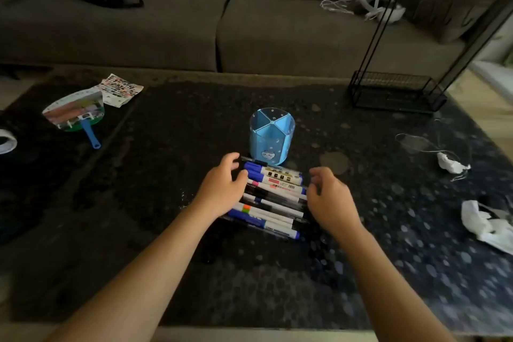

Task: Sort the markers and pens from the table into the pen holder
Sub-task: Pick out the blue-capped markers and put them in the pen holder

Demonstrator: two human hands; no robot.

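With both hands flanking the pile, nothing is picked yet.

The markers and pens (273, 197) lie side by side in a row on the table (166, 147), long axes running left to right, directly between the left hand (222, 186) and right hand (329, 197). Both sets of fingers are loosely curled, holding nothing; the left touches the cap ends. The pen holder (272, 134) stands empty just beyond the row.

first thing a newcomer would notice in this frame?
The row of markers and pens lying side by side at the table's centre, with the left hand and right hand at either end. Just behind stands the blue pen holder, its compartments empty.
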